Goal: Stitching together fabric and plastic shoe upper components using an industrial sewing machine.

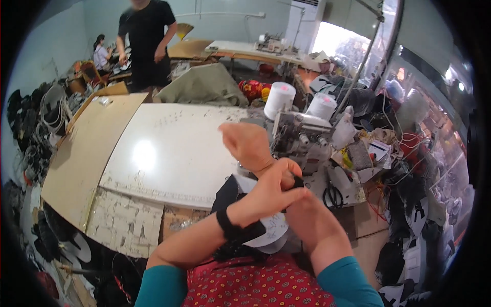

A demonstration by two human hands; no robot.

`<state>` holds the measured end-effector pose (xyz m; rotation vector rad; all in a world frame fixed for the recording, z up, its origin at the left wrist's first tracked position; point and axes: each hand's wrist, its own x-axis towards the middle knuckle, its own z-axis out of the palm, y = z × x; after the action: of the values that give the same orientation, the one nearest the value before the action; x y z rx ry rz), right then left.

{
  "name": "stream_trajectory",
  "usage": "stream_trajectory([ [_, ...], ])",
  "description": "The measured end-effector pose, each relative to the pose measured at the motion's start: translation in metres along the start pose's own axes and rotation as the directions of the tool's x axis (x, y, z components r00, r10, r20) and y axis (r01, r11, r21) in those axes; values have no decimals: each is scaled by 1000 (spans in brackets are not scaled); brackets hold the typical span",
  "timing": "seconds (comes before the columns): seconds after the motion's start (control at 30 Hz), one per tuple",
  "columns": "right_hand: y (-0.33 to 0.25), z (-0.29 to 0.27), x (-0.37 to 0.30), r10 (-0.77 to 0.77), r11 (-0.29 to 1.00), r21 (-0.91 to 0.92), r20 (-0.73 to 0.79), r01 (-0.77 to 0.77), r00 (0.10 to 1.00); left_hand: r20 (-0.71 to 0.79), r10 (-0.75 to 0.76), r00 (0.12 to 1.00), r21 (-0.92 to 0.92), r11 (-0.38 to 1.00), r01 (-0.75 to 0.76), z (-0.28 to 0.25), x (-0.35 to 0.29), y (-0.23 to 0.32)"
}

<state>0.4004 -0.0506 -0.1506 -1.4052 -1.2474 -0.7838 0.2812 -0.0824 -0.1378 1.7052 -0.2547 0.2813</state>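
Note:
My left hand [279, 187] reaches across to my right wrist, its thumb and fingers closed around a black wristband [296, 181], of which only a small part shows. Another black band [225, 223] circles my left wrist. Over the white tabletop [174, 143], my right hand [248, 146] is bent inward with its fingers curled; nothing shows in it. Beneath my arms lie dark fabric [226, 193] and a white piece with handwritten marks [275, 230], partly hidden. Just beyond my hands stands a sewing machine [302, 135].
White thread cones [280, 99] stand behind the machine. Black-handled scissors [332, 195] lie to its right, near a cluttered heap with a box [376, 153]. A tan board [94, 148] adjoins the table's left. Beyond the table, a person in black [146, 41] stands and another [101, 53] sits.

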Motion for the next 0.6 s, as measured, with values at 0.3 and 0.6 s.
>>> stream_trajectory([
  [0.3, 6, -35, 15, 164, 986, -22, 143, -163, 976, 199, -135, 971, -115, 980, 160, -41, -9, 10],
  [0.6, -103, -18, -33, 187, 907, 321, 273, -273, 944, -811, -153, 565, -471, 744, -474, -134, 25, 8],
])
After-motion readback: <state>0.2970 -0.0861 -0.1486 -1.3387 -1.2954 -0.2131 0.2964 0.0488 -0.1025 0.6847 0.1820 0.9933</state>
